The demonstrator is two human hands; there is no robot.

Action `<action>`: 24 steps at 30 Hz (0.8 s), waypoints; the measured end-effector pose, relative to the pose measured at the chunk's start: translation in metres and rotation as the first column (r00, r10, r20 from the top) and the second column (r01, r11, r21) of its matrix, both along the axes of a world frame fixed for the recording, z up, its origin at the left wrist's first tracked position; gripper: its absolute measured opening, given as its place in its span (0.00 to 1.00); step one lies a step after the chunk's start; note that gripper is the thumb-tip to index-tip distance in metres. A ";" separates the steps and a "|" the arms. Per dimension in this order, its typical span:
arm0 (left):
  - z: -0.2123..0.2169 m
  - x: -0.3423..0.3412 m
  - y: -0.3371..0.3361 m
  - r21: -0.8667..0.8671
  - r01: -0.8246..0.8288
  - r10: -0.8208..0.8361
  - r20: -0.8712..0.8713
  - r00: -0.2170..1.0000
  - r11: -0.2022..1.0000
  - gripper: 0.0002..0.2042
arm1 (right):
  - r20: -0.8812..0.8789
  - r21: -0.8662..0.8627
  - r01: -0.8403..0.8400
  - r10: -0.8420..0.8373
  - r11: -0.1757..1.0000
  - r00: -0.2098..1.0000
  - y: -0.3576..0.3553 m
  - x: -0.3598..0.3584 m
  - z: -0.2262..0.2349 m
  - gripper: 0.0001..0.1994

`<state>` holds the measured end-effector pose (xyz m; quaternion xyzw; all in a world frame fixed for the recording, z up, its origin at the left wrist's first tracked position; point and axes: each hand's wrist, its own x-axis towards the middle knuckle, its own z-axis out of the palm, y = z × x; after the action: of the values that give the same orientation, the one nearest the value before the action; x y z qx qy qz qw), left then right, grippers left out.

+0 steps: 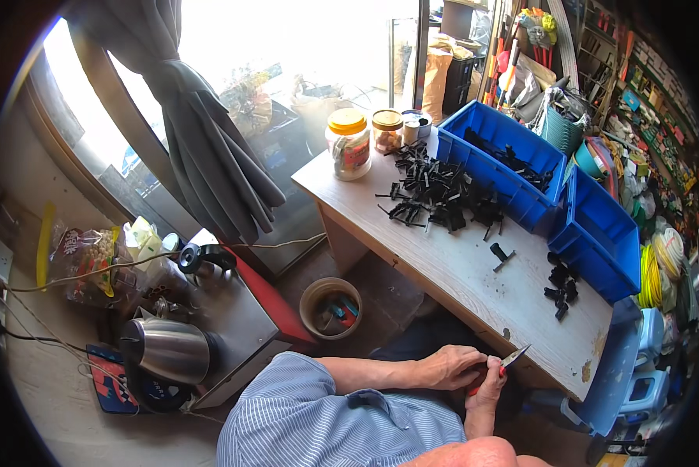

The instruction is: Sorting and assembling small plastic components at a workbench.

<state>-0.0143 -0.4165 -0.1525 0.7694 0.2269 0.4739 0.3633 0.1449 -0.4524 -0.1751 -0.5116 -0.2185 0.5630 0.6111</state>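
In front of my body, just off the table's near edge, my right hand (485,388) is closed around a red-handled tool with a pointed metal tip (514,356), either scissors or pliers. The tip points up and to the right, towards the table edge. My left hand (450,367) is beside it, touching or almost touching, its fingers bent together; whatever they pinch is hidden. On the table (435,253) lies a large heap of black plastic parts (436,187). A single black part (502,256) lies apart, and a smaller group (559,286) is farther right.
Two blue bins (513,191) (602,233) stand along the far right side; the first holds black parts. Jars (349,144) stand at the table's far left corner. On the left are a red-edged cabinet (267,311), a kettle (166,350) and cords. A round waste bin (331,309) stands between.
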 end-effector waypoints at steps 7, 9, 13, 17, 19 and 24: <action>-0.013 0.012 -0.011 -0.021 -0.122 0.119 -0.098 0.988 0.992 0.11 | 0.044 -0.085 0.040 -0.037 0.996 0.998 -0.004 -0.003 0.003 0.09; -0.016 0.010 -0.012 -0.042 -0.128 0.124 -0.084 0.989 0.991 0.11 | 0.051 -0.111 0.062 -0.057 0.992 0.997 -0.006 -0.006 0.004 0.10; -0.005 0.005 0.001 -0.294 -0.160 0.191 0.077 0.979 0.942 0.08 | 0.097 -0.163 0.031 -0.016 0.986 0.995 -0.007 -0.010 0.020 0.15; 0.003 0.004 0.024 -0.526 -0.132 0.292 0.236 0.927 0.841 0.07 | 0.042 -0.103 -0.016 0.020 0.995 0.999 0.002 -0.024 0.036 0.05; 0.002 0.003 0.035 -0.644 -0.043 0.296 0.290 0.910 0.764 0.08 | -0.046 -0.154 -0.118 0.112 0.981 0.993 0.005 -0.028 0.038 0.01; 0.004 0.018 0.038 -0.688 -0.001 0.247 0.260 0.933 0.726 0.10 | 0.060 -0.220 -0.221 0.240 0.950 0.969 -0.002 -0.026 0.042 0.09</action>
<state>0.0036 -0.3782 -0.1487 0.4748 0.3704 0.5051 0.6182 0.1188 -0.4543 -0.1330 -0.5683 -0.2416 0.6282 0.4733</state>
